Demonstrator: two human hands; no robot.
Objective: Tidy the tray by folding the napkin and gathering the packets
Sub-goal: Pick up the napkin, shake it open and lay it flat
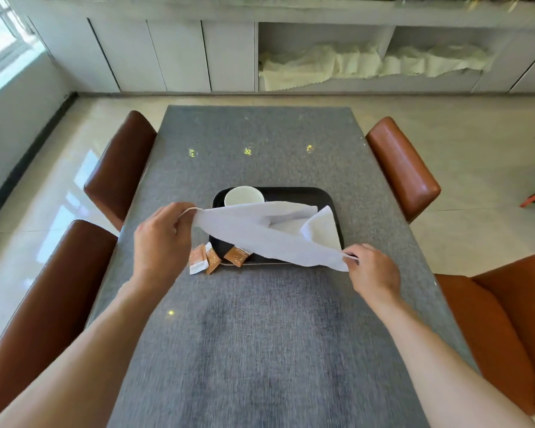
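Observation:
A white napkin (269, 239) is stretched in the air above a black tray (294, 194). My left hand (162, 239) pinches its left corner, and my right hand (372, 268) pinches its right corner near the tray's front right. The far part of the napkin droops onto the tray. Two brown and white packets (203, 259) lie on the table just off the tray's front left corner. A third packet (236, 255) rests inside the tray at its front edge, partly under the napkin.
A white cup (244, 196) stands at the tray's back left. The tray sits on a grey table (253, 335). Brown chairs (118, 168) flank both sides, and white cabinets (173, 54) line the far wall.

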